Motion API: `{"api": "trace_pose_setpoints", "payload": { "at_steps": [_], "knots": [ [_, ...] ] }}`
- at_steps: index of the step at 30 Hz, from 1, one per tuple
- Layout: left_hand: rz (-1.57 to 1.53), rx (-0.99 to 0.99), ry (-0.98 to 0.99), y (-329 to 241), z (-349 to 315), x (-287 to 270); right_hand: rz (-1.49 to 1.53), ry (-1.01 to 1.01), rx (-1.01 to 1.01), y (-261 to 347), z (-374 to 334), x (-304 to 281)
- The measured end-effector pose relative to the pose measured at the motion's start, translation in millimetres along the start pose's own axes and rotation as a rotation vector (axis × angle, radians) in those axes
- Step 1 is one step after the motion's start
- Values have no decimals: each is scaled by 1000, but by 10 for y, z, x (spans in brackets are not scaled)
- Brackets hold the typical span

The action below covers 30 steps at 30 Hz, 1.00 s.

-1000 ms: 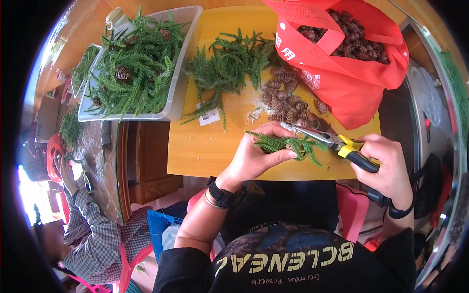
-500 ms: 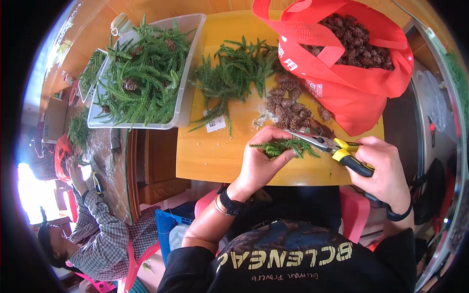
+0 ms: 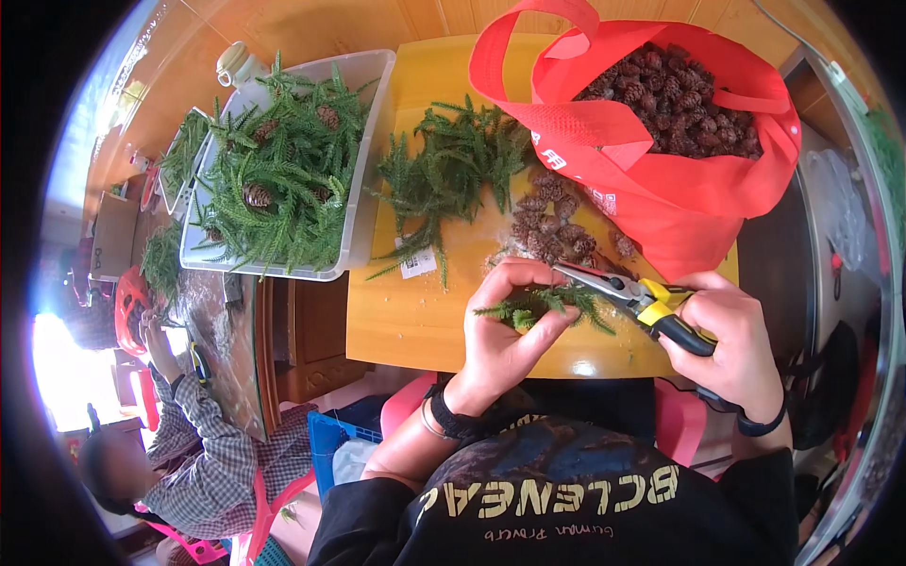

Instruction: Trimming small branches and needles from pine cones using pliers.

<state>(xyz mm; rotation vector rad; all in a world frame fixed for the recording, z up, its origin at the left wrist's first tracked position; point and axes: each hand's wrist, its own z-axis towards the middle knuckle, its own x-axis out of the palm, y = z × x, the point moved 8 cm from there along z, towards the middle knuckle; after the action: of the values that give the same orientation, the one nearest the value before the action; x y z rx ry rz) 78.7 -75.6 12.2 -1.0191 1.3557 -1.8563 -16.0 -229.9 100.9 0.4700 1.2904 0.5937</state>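
Note:
Over the front edge of the yellow table [image 3: 415, 332], my left hand [image 3: 495, 344] pinches a short green artificial fir sprig [image 3: 538, 307] between thumb and fingers. My right hand [image 3: 734, 330] is wrapped round the black and yellow handles of long-nose pliers [image 3: 651, 307]. The pliers' jaws point left and reach my left fingertips, just above the sprig. Whether anything sits between the jaws I cannot make out. Just beyond my hands lies a heap of loose brown pine cones [image 3: 557, 229]. Farther back and left is a pile of green sprigs [image 3: 458, 156].
A red bag [image 3: 679, 212] full of pine cones stands at the back right. On the left, a clear plastic bin [image 3: 357, 179] holds green sprigs with several cones. A white tag [image 3: 416, 263] lies by the pile. Another person [image 3: 203, 453] in a checked shirt sits far left.
The whole view has shifted a little, with the table and bag now lower in it. My hands keep their grip on the sprig and the pliers, close together as before.

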Motion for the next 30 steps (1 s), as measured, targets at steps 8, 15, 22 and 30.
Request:
{"api": "trace_pose_setpoints", "payload": {
  "at_steps": [8,15,22,30],
  "knots": [
    [131,14,105,-164,-12,-9,68,23,-38,-25,-37,-9],
    [264,108,152,-177,-39,-65,60,43,-63,15,-58,24],
    [113,114,123,-221,-56,-57,44,50,-10,-1,-93,35],
    [214,174,141,-229,-43,-80,69,62,1,-18,-79,43]
  ]
}}
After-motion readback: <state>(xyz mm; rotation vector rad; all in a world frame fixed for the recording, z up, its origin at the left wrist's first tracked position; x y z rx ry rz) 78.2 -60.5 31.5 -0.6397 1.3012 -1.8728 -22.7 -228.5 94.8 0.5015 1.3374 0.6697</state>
